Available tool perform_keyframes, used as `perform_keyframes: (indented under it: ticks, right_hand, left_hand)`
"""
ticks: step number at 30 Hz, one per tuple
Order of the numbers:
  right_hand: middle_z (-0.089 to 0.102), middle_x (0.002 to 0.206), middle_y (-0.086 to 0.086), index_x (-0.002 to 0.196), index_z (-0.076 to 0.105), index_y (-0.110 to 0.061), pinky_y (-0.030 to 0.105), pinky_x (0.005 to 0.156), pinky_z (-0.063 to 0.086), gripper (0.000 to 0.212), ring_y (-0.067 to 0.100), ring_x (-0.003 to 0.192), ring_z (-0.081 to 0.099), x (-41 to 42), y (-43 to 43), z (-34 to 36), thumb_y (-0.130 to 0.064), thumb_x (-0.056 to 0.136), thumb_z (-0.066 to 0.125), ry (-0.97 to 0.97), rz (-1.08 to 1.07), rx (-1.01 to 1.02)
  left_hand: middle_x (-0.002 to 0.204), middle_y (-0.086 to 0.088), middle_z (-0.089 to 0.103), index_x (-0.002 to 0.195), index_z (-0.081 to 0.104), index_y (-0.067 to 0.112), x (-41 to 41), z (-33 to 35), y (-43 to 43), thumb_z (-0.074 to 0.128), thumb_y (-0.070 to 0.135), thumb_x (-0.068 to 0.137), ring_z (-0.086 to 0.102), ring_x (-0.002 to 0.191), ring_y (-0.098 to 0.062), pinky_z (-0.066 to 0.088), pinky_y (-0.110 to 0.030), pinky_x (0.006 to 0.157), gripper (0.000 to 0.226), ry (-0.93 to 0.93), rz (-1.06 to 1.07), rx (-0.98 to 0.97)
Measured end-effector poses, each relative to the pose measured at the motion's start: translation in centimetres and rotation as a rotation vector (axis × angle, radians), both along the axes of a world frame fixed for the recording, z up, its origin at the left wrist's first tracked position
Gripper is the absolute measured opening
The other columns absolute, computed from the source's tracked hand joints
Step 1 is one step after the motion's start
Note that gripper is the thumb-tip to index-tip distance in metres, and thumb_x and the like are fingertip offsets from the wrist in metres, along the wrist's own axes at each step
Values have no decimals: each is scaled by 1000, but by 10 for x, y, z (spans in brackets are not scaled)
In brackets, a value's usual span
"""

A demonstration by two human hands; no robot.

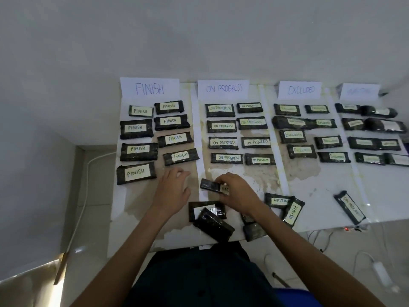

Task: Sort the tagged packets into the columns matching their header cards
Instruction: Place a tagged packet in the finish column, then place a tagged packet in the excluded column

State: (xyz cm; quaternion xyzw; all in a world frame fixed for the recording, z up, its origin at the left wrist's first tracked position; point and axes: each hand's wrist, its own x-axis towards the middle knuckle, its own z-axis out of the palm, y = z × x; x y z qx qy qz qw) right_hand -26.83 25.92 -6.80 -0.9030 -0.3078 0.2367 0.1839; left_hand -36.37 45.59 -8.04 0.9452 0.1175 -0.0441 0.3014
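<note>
While R hand fingers pinch the EXC-tagged packet well below the ON PROGRESS card, L hand lies loose, empty, below-left of that card, so mid-pick; next prob needs a carry one col right.

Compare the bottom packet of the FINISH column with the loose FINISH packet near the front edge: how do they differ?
The column FINISH packet lies nearly level, label reading across; the loose FINISH packet is turned almost on end. The column one sits sorted among its kind and covers nothing; the loose one lies outside that column, overlapping a WAITING packet. Both are dark wraps with pale handwritten FINISH labels.
</note>
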Motion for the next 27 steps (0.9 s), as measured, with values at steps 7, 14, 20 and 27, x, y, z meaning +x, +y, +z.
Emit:
perform_keyframes:
  ticks: [7,14,20,27]
  right_hand:
    - [62,108,7,108,63,-16,44,83,48,40,30,102,54,57,-87,5,-7,70,69,-82,-81,-56]
    - [62,108,7,109,62,-17,45,82,47,38,32,100,55,115,-182,-3,-5,74,64,-150,-114,-205]
    - [62,109,9,111,63,-14,43,81,42,37,33,102,54,162,-261,-14,-1,76,62,-193,-142,-249]
    - [63,104,14,106,66,-9,47,78,47,36,38,99,55,209,-319,-35,5,74,60,-226,-134,-242]
  left_hand:
    - [129,-7,47,129,50,16,47,2,-67,54,21,87,41,119,-27,37,-38,98,42,15,-143,22]
    - [132,-6,45,131,48,16,96,0,-148,53,20,89,40,122,-25,35,-37,98,43,24,-174,5]
    - [128,-4,47,128,50,16,131,-8,-225,53,18,87,39,122,-22,37,-36,99,42,15,-191,-39]
    - [121,-7,52,124,55,14,160,-25,-288,55,13,84,46,112,-27,44,-40,92,40,40,-199,-42]
